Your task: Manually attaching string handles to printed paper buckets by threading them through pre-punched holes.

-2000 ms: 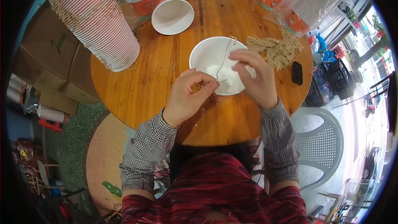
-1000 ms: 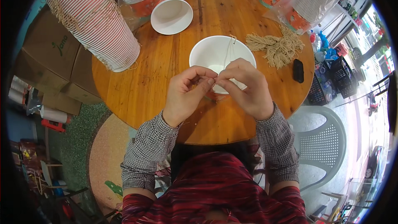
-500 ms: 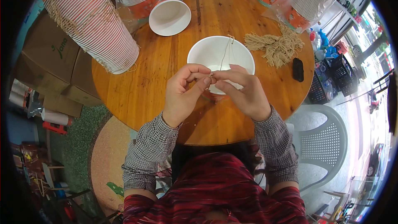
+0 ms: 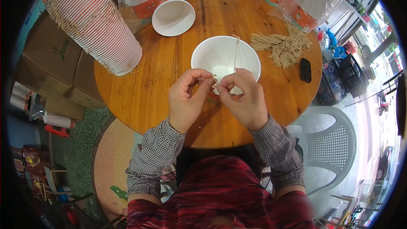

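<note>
A white-lined paper bucket (image 4: 207,53) stands upright near the table's front. Beige string (image 4: 236,51) is fastened at its far rim and runs down across the opening. Over the near rim, my left hand (image 4: 186,97) pinches the string between thumb and forefinger, a short end poking up above the fingertips. Close beside it, my right hand (image 4: 248,99) is closed in a pinch on the string, a small gap between the two hands. The near rim and the knot area are partly hidden by my fingers.
On the round wooden table (image 4: 127,97) a tall stack of buckets (image 4: 101,29) leans at left. One bucket (image 4: 174,19) lies tipped behind. A bundle of beige strings (image 4: 282,46) and a black object (image 4: 305,71) lie at right. Bagged stacks (image 4: 318,4) stand behind; a grey chair (image 4: 328,144) is at right.
My right hand has drawn back slightly from the left, and its fingers have curled in. A string end now shows above my left fingertips.
</note>
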### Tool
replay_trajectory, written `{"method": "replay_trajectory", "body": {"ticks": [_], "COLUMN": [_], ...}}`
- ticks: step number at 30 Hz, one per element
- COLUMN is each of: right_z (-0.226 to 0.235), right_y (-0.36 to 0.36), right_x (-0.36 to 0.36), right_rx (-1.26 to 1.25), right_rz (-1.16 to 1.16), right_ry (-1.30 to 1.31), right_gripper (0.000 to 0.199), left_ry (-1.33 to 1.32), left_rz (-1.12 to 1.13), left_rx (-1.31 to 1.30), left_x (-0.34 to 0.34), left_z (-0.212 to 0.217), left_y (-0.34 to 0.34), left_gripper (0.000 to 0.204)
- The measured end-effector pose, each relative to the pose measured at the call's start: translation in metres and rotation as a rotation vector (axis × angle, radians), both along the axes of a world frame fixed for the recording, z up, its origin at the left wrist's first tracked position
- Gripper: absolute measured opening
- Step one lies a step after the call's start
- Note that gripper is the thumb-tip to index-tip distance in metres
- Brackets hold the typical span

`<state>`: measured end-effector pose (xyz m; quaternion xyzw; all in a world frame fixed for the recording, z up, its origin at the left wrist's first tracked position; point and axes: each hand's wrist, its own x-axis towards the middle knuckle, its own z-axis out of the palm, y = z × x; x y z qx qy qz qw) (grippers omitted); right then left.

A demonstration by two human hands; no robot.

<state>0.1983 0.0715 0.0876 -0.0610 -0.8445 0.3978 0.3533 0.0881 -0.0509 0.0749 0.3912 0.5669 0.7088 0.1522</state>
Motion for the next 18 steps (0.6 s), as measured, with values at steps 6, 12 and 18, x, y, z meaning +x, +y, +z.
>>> {"method": "replay_trajectory", "body": {"ticks": [6,12,18], "right_z": [0.009,0.004,0.003], "right_y": [-0.005,-0.002,-0.005], "right_x": [0.001,0.002,0.001], "right_rx": [-0.241,-0.052,0.234], "right_rz": [-0.011,-0.021,-0.069], "right_ry": [-0.124,-0.094,0.014], "right_gripper": [0.004,0.004,0.009], "left_ry": [0.075,0.168,0.047], "left_rz": [0.035,0.096,0.117], "left_rx": [0.031,0.025,-0.065], "left_x": [0.005,0.004,0.007], "left_z": [0.001,-0.005,-0.001], "left_y": [-0.001,0.001,0.0], "left_gripper": [0.011,0.011,0.012]}}
